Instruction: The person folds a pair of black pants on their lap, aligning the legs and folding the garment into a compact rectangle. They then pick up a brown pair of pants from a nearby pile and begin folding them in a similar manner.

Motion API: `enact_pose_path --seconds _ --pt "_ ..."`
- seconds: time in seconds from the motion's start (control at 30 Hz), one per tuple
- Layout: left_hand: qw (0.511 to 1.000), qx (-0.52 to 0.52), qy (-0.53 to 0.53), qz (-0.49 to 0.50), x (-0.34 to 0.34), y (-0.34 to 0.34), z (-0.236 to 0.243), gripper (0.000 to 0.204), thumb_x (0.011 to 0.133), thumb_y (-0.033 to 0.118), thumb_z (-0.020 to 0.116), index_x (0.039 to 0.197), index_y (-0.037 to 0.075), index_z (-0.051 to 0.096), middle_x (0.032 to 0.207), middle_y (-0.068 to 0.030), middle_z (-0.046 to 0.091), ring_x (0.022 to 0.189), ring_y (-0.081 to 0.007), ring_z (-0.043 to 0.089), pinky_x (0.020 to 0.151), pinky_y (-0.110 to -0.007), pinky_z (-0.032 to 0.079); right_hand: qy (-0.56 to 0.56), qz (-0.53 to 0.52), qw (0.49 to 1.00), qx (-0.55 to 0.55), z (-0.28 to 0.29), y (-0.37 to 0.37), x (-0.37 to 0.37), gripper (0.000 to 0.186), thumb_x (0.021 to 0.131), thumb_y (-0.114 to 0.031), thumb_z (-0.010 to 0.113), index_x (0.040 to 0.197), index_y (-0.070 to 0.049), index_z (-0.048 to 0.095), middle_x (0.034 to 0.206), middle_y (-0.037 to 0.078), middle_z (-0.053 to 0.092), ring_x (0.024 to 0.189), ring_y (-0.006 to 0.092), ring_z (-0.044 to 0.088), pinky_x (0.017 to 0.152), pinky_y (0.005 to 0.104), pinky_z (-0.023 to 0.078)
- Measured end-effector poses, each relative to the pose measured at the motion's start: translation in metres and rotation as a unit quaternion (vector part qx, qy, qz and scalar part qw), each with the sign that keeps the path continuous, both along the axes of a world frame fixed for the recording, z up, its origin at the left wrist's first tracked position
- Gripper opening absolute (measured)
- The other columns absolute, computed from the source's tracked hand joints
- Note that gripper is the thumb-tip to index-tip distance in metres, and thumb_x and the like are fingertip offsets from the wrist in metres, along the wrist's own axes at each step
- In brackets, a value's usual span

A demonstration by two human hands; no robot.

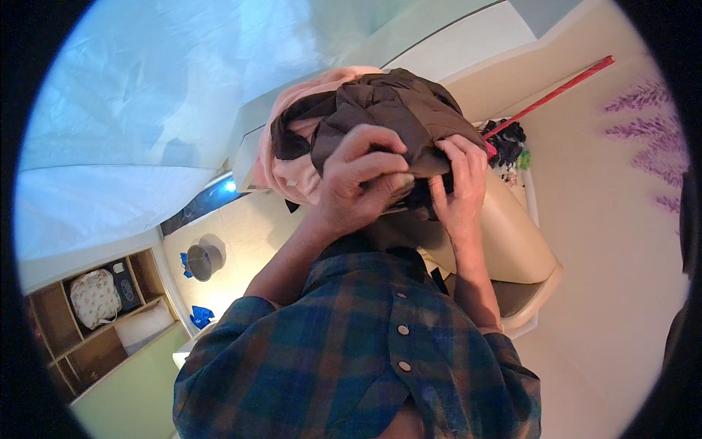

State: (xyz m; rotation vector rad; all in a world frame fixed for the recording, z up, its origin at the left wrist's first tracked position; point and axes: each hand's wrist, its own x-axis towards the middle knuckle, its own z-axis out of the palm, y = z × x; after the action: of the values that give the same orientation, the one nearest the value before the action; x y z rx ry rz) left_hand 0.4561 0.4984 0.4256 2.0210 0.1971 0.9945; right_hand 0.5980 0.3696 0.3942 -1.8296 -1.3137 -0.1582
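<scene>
Smooth, creased brown cloth [395,110], left hand [360,179] grip pinched closed on its near edge, right hand [462,183] grip likewise, soft pink cloth [292,174] left of brown cloth.

Shirt [329,351]: blue-green, brown plaid | buttons [404,330]: pale, round | sleeves [238,325]: apparently elbow-length

beige wall [585,227] w/ purple flower decals [647,135] on R, bluish sheer drape [175,95] upper L, open cubby shelf [95,358] lower L, pale floor [245,219] w/ warm light tbh
</scene>
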Motion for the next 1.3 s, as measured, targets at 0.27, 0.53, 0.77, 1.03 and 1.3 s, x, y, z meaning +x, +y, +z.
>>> enact_pose_path --seconds 0.27,0.53,0.77,1.03,1.3 --pt "0.993 -0.047 0.104 -0.011 0.003 -0.003 -0.016 0.016 0.076 0.006 0.073 0.089 0.003 0.064 0.099 -0.0088 0.059 0.085 -0.0190 0.059 0.078 -0.028 0.047 0.014 0.035 0.999 0.005 -0.011 -0.006 0.006 0.027 0.058 0.008 0.054 0.083 -0.001 0.059 0.095 0.014 0.062 0.089 0.0334 0.059 0.081 0.0400 0.044" --pt "0.981 0.082 0.176 -0.021 0.034 0.005 -0.022 0.054 0.075 0.007 0.068 0.126 0.009 0.053 0.125 -0.0168 0.050 0.107 -0.0389 0.055 0.090 -0.042 0.046 -0.004 0.086 0.996 0.011 0.005 -0.022 -0.017 0.022 0.059 0.007 0.057 0.079 -0.001 0.060 0.091 0.012 0.062 0.090 0.0308 0.060 0.079 0.0399 0.046" --pt "0.937 0.144 0.309 -0.077 0.059 0.003 -0.029 0.038 0.081 0.009 0.064 0.118 0.011 0.057 0.111 -0.0121 0.058 0.096 -0.0357 0.058 0.079 -0.045 0.046 -0.014 0.114 0.993 -0.006 0.019 -0.028 -0.025 0.016 0.062 0.004 0.061 0.077 -0.001 0.059 0.088 0.010 0.061 0.089 0.0286 0.060 0.077 0.0382 0.047" --pt "0.982 -0.116 0.143 -0.039 0.072 0.032 -0.037 0.018 0.090 0.018 0.057 0.087 0.000 0.059 0.082 -0.0169 0.063 0.074 -0.0335 0.060 0.069 -0.038 0.047 -0.014 0.103 0.995 -0.008 0.020 -0.034 -0.025 0.018 0.062 0.007 0.059 0.077 -0.002 0.058 0.087 0.011 0.061 0.086 0.0289 0.060 0.076 0.0380 0.047" --pt "0.750 -0.648 -0.078 -0.106 0.043 0.042 -0.030 0.022 0.095 0.018 0.057 0.111 0.003 0.063 0.104 -0.0043 0.067 0.092 -0.0145 0.063 0.087 -0.029 0.049 0.062 0.052 0.997 -0.008 0.006 -0.033 -0.016 0.026 0.060 0.012 0.049 0.083 0.000 0.055 0.089 0.016 0.059 0.085 0.0345 0.059 0.079 0.0392 0.048"
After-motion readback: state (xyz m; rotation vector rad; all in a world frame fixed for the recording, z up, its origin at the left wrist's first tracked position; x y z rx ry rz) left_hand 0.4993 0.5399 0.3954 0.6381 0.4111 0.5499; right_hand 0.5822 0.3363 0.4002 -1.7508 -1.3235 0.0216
